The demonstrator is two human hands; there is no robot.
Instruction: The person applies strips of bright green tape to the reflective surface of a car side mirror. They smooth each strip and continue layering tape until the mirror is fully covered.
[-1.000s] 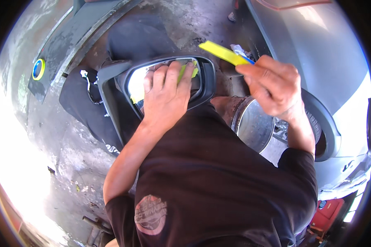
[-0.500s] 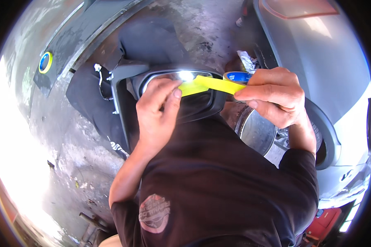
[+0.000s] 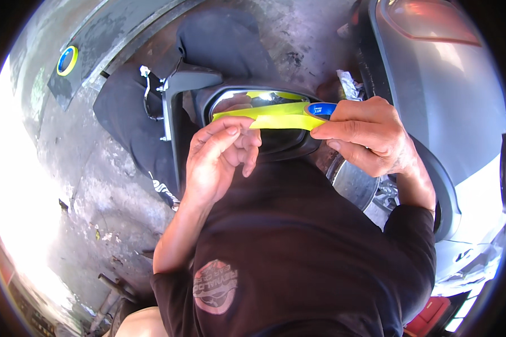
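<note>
My right hand [image 3: 371, 137] pinches a roll of yellow masking tape [image 3: 322, 109] with a blue core. From it a loose yellow strip [image 3: 284, 122] stretches left to the index fingertip of my left hand [image 3: 213, 157]. That hand is open, its thumb off the strip and the other fingers loosely curled. Below both hands, a black car side mirror [image 3: 298, 147] lies across my lap, glass up. Another yellow strip [image 3: 289, 108] runs along the glass, partly hidden by the loose one. The mirror's bracket [image 3: 177, 95] points left, with a white-tipped cable [image 3: 147, 92] beside it.
At the upper left, a second tape roll [image 3: 67, 60] rests on a dark panel [image 3: 87, 67]. A grey car body part [image 3: 433, 95] with a red lamp stands close on the right. A metal container [image 3: 351, 182] is under my right arm, with crumpled foil [image 3: 348, 84] beyond it.
My left hand has moved off the glass and opened, its index fingertip now at the loose strip's end. The strip on the glass shows more fully. My right hand still grips the roll.
</note>
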